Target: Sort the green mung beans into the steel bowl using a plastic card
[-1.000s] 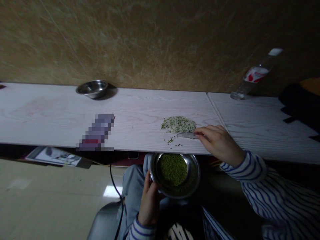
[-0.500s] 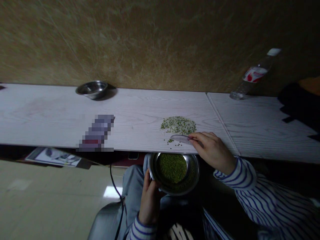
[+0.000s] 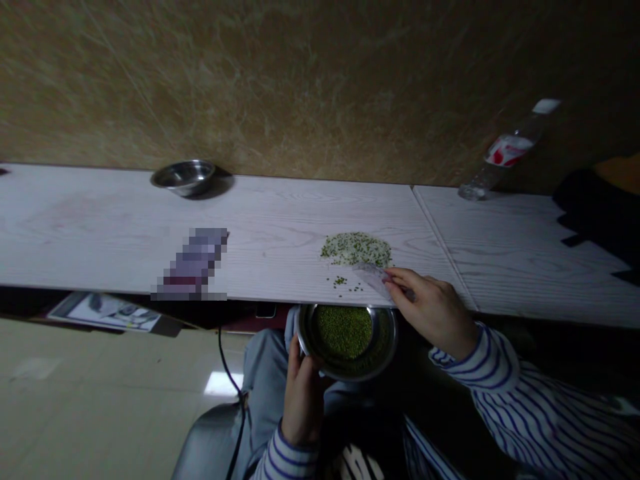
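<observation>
Along the pale wood-grain table [image 3: 280, 220], before a marbled wall [image 3: 300, 87], fingers [image 3: 395, 280] pinch a thin scraper [image 3: 371, 277].

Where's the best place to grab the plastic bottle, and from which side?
Probably around the labelled middle of the bottle, from the table's near side: it stands on its base, its body is slim, and the wall is close behind.

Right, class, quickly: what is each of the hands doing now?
Left hand: closed on the rim of the bowl of green beans.
Right hand: pinching a thin translucent scraper.
</observation>
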Available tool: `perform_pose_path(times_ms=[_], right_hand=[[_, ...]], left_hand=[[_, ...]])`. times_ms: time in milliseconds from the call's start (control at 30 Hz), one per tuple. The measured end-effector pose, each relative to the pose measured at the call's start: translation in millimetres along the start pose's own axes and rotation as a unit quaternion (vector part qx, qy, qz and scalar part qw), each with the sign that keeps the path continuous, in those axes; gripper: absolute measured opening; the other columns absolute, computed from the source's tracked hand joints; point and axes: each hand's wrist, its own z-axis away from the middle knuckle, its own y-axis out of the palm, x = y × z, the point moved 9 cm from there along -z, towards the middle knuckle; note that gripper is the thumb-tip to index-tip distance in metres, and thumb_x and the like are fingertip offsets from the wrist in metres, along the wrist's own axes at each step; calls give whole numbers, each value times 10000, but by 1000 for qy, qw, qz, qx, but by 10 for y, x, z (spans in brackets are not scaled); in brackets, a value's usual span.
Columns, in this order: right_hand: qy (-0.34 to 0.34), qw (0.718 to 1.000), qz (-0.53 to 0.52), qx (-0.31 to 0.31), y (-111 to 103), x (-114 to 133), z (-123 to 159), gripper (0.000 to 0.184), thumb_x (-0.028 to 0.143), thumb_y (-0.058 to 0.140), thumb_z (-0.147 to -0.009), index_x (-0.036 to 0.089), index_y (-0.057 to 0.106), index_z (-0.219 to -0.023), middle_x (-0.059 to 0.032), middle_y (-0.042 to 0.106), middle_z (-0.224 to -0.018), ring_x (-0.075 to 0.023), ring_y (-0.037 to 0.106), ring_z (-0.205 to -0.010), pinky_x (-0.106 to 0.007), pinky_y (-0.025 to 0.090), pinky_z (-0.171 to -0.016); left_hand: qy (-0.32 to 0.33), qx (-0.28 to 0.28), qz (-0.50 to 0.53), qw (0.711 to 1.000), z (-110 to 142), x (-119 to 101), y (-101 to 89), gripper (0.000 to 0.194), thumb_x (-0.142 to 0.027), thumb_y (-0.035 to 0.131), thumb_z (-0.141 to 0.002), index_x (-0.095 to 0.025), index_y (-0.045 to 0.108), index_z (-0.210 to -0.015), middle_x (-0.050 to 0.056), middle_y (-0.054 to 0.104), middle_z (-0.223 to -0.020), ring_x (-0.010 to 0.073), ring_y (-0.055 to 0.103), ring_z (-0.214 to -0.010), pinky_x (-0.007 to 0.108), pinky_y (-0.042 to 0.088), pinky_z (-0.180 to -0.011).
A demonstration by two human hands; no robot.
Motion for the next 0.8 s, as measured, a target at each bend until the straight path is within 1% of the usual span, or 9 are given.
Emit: perform_pose_path(times_ms=[100, 200, 333, 400, 500, 600, 700, 800], right_hand=[[9, 1000, -10, 1, 18, 46, 65, 239, 192, 573, -921, 159, 717, -1107, -98, 809, -919, -252, 779, -739, -347, 635, -707], [-2, 999, -34, -6, 29, 169, 118, 242, 192, 566, -926, 158, 715, -1114, -95, 809, -919, -241, 779, -729, -335, 637, -712], [-21, 998, -62, -13, 21, 302, 138, 242, 169, 559, -924, 143, 720, -1103, -97, 809, -898, -233, 777, -710, -324, 638, -699], [-17, 997, -71, -13, 23, 284, 111, 244, 169, 565, -921, 132, 722, -1104, -104, 809, -906, -240, 779, -718, -335, 640, -704], [17, 997, -71, -15, 52, 138, 25, 256, 182, 584, -912, 127, 723, -1120, -110, 808, -932, -260, 783, -767, -361, 642, -730], [44, 996, -74, -10, 117, 10, -70, 271, 187, 585, -911, 140, 727, -1137, -102, 809, -946, -266, 783, -796, -371, 639, -739], [40, 996, -79, 11, 196, 15, -114, 281, 192, 591, -910, 160, 730, -1152, -88, 809, -961, -261, 781, -802, -376, 635, -739], [25, 996, -85, 25, 226, 73, -118, 274, 195, 606, -903, 176, 739, -1141, -74, 810, -957, -254, 777, -796, -384, 632, -752]], left_hand=[[0, 0, -5, 1000, 6, -7, 33, 651, -237, 633, -769, -337, 480, -1394, 101, 553, -1365, 298, 563, -1067, 360, 545, -695], [1, 8, -6, 1000, 17, -20, 70, 626, -234, 621, -782, -345, 487, -1383, 88, 550, -1401, 295, 572, -1097, 346, 540, -705], [9, 8, -9, 1000, 32, -49, 84, 593, -244, 625, -786, -343, 516, -1360, 75, 575, -1381, 278, 587, -1094, 330, 537, -724], [12, 3, -9, 1000, 32, -55, 69, 607, -250, 637, -776, -334, 520, -1366, 85, 583, -1370, 281, 597, -1080, 338, 539, -729], [9, -2, -8, 1000, 27, -51, 38, 645, -251, 633, -766, -331, 503, -1392, 100, 584, -1362, 291, 603, -1051, 360, 544, -718], [12, -3, -8, 1000, 24, -60, 12, 635, -253, 626, -766, -319, 507, -1386, 109, 571, -1371, 297, 597, -1050, 364, 548, -700], [11, -7, -7, 1000, 24, -75, -11, 642, -257, 616, -781, -313, 485, -1407, 111, 577, -1359, 282, 598, -1024, 353, 547, -694], [17, -10, -9, 1000, 22, -113, -21, 648, -243, 605, -782, -325, 483, -1413, 94, 554, -1405, 272, 590, -1046, 337, 542, -701]])
